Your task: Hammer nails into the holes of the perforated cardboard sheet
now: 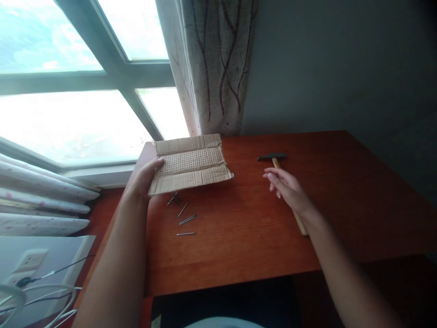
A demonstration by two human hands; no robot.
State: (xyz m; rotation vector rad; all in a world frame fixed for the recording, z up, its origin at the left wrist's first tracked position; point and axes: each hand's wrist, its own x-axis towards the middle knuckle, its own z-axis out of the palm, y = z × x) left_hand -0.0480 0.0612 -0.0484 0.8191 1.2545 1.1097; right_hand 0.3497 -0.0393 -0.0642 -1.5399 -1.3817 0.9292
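Observation:
A creased piece of cardboard [191,161] with rows of small holes across its middle band is held up over the table's far left part. My left hand [150,175] grips its left edge, thumb on top and the other fingers hidden beneath. My right hand [287,187] hovers at the hammer, loosely curved with fingers apart and nothing visible in it. Behind that hand lies the hammer [278,156], its dark head to the back and its wooden handle partly covered by my hand and wrist. Several nails [187,219] are scattered on the table below the cardboard.
The reddish-brown wooden table [239,246] reaches back to a grey wall [324,68] and a patterned curtain [218,59]. A window [68,118] stands at the left. Lower left are a wall socket [33,260] and cables [61,291].

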